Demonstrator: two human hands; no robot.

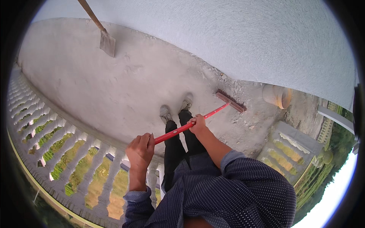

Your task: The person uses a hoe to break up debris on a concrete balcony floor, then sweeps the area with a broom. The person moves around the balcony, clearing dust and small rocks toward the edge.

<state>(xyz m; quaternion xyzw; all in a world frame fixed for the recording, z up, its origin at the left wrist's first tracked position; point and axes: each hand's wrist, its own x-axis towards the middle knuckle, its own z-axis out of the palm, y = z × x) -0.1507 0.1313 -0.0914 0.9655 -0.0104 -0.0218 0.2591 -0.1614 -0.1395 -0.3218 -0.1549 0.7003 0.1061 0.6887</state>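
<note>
Both my hands grip the red handle of a push broom (174, 132), which runs slantwise across my front. My left hand (140, 148) is wrapped around the handle's near end. Farther along, my right hand (197, 123) closes around the shaft. The wide broom head (230, 102) is on the dusty concrete floor (94, 74) to the right of my shoes. Its dark bristles face away from me, beside loose rubble (251, 125) and dust.
A shovel (107, 44) leans blade-down near the pale textured wall (242, 37). A whitish bucket (271, 95) with a yellowish rim is near the wall's foot. On the left curves a white balustrade (92, 165), with plants beyond. Another baluster section (296, 139) is at right.
</note>
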